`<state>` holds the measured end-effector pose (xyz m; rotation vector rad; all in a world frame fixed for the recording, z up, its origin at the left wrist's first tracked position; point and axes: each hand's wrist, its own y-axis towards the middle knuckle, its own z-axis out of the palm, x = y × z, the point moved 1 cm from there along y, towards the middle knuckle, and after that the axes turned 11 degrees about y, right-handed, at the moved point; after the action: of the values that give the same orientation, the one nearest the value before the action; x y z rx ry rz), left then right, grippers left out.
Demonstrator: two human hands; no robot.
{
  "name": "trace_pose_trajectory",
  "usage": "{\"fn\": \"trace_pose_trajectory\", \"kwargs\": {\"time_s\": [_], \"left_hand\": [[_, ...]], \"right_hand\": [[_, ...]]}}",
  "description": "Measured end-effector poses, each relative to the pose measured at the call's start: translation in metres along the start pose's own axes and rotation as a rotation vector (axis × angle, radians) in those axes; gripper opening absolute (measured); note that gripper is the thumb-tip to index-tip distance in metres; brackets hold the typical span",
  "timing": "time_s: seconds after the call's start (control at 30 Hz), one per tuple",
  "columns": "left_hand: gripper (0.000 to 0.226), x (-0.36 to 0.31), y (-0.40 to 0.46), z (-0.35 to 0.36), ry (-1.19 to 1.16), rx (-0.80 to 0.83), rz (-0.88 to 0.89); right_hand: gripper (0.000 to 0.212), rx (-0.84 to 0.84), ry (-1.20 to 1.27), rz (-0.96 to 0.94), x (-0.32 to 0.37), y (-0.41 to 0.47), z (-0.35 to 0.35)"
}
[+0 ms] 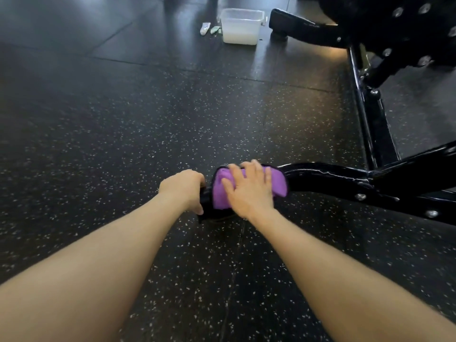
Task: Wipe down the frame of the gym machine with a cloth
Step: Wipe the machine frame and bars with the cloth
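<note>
A black steel frame (328, 177) of a gym machine lies low over the floor, its foot bar reaching left toward the middle of the view. A purple cloth (277, 182) is draped over that bar near its end. My right hand (249, 191) lies flat on the cloth with the fingers spread, pressing it onto the bar. My left hand (183, 187) grips the very end of the bar, just left of the cloth, fingers curled round it.
Dark speckled rubber floor tiles (123, 134) cover the ground. A clear plastic tub (241, 25) of whitish liquid stands at the back, with small tubes (208, 29) beside it. Another frame foot (291, 24) and an upright bar (372, 114) rise at the right.
</note>
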<state>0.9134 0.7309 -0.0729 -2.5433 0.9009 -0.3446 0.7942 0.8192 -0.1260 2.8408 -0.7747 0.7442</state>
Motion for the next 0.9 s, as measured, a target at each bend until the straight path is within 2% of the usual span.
{"fn": "trace_pose_trajectory", "kwargs": {"time_s": [0.13, 0.27, 0.3, 0.4, 0.47, 0.53, 0.6, 0.7, 0.77, 0.9], "left_hand": [[0.045, 0.008, -0.005, 0.0, 0.045, 0.045, -0.128], [0.059, 0.022, -0.009, -0.002, 0.074, 0.088, -0.204], [0.057, 0.022, -0.008, -0.003, 0.052, 0.084, -0.201], [0.047, 0.017, -0.004, -0.001, -0.036, 0.068, -0.149], [0.046, 0.012, -0.002, 0.002, -0.098, 0.079, -0.131], [0.041, 0.01, 0.001, 0.001, -0.116, 0.081, -0.133], [0.032, 0.009, 0.003, -0.003, -0.065, 0.09, -0.135], [0.022, 0.007, 0.001, -0.005, -0.02, 0.06, -0.149], [0.024, -0.001, 0.0, -0.005, -0.004, -0.032, -0.162], [0.036, -0.035, 0.005, -0.011, -0.005, -0.227, -0.083]], "right_hand": [[0.047, 0.047, 0.035, -0.195, 0.032, -0.018, 0.024], [0.065, 0.002, -0.02, -0.522, 0.001, -0.026, 0.015], [0.066, -0.028, -0.024, -0.541, -0.013, -0.024, 0.009], [0.057, -0.123, 0.027, -0.332, -0.04, -0.016, -0.011], [0.054, -0.14, 0.07, -0.191, -0.029, -0.019, -0.007], [0.053, -0.14, 0.091, -0.231, -0.002, -0.028, 0.008], [0.057, -0.078, 0.095, -0.377, 0.02, -0.037, 0.024], [0.066, 0.003, 0.01, -0.457, 0.012, -0.03, 0.018], [0.06, -0.01, -0.008, -0.411, -0.008, -0.02, 0.003], [0.048, -0.056, 0.0, -0.16, -0.058, 0.004, -0.029]]}}
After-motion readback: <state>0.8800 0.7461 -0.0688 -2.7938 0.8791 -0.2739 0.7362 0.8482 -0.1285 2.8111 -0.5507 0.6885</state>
